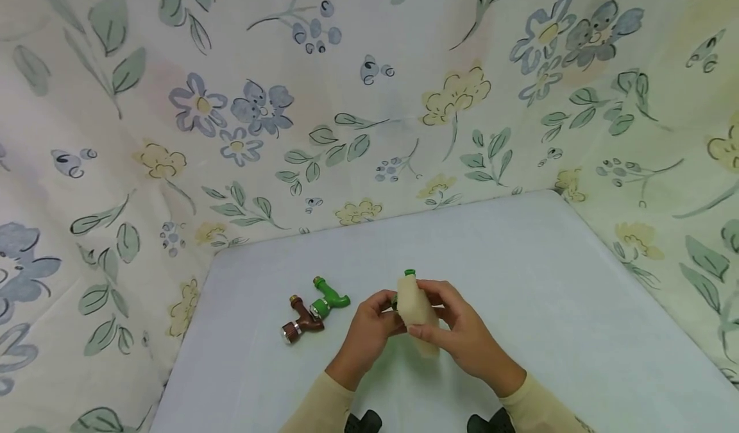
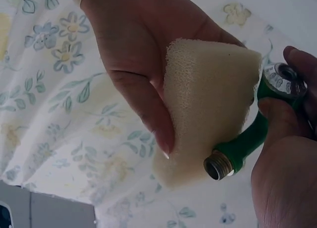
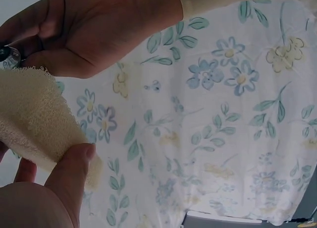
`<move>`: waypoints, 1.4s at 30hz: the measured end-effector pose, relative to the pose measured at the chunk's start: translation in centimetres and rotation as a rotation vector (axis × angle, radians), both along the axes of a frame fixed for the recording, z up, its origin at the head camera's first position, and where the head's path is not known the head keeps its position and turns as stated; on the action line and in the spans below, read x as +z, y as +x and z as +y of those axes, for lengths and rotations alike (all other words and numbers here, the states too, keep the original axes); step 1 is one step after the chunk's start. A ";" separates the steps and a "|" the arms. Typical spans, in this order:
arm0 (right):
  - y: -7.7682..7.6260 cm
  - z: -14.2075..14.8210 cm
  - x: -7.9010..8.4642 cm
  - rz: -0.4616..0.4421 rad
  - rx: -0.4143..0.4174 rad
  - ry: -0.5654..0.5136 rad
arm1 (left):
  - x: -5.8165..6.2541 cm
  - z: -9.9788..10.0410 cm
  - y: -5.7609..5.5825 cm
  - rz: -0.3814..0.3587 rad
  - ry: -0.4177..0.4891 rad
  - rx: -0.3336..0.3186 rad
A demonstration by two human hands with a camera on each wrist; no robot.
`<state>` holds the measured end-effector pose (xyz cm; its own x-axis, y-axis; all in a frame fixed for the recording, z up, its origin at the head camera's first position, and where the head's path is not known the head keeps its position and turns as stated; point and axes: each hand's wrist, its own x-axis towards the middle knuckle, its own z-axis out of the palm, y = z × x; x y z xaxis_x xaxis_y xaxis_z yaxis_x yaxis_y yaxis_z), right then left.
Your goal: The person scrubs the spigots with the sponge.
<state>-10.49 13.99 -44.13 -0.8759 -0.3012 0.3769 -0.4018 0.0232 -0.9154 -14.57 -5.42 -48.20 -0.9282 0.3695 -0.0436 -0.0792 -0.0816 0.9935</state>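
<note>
My left hand (image 1: pixel 367 335) grips a green tap (image 2: pixel 250 142) with a threaded metal end and a silver collar. In the head view the sponge hides most of this tap. My right hand (image 1: pixel 464 333) holds a thick beige sponge (image 1: pixel 412 301) between thumb and fingers, right up against the tap. The right wrist view shows the thumb lying on one face of the sponge (image 3: pixel 37 116). To the left on the table lie a brown tap (image 1: pixel 305 322) and another green tap (image 1: pixel 327 298), touching or nearly touching each other.
A white-covered table (image 1: pixel 519 266) lies under both hands. Behind it and at its sides hangs a floral cloth (image 1: pixel 346 99). Black devices (image 1: pixel 365 422) show near the wrists at the bottom edge.
</note>
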 end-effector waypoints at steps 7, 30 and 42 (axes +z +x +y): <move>0.7 -0.2 2.1 -0.018 -0.071 0.044 | 0.1 -0.1 0.1 0.034 0.021 -0.028; -0.9 1.1 0.5 -0.183 -0.295 0.141 | 1.1 -0.2 0.8 0.117 0.114 -0.151; -1.5 1.2 -2.3 -0.201 -0.242 0.116 | 0.9 -0.1 0.6 0.095 0.086 -0.102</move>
<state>-12.02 15.23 -46.46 -0.9807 -0.1065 0.1642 -0.1832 0.2046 -0.9616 -13.96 -5.51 -47.25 -0.8840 0.4608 0.0789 0.0030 -0.1633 0.9866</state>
